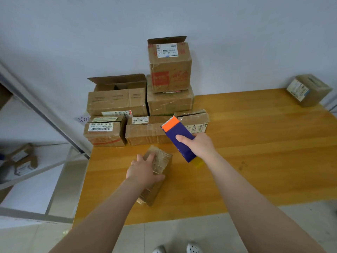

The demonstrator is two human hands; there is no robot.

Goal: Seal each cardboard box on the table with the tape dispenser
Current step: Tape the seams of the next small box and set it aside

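Here, left hand point(144, 170) rests spread on small box point(161, 161); right hand point(198, 146) clasps raised tape dispenser point(179, 137).

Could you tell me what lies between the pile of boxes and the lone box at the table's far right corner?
In the head view that stretch is bare table between the pile of boxes and the lone box.

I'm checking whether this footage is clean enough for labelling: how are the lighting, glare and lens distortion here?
Head view: soft, even light, only faint shadow around the small tape-wrapped cardboard box; mild glare on its tape; wide-angle distortion bends the grey metal shelf frame and the edges of the orange wooden table; the blue and orange tape dispenser looks crisp, without motion blur.
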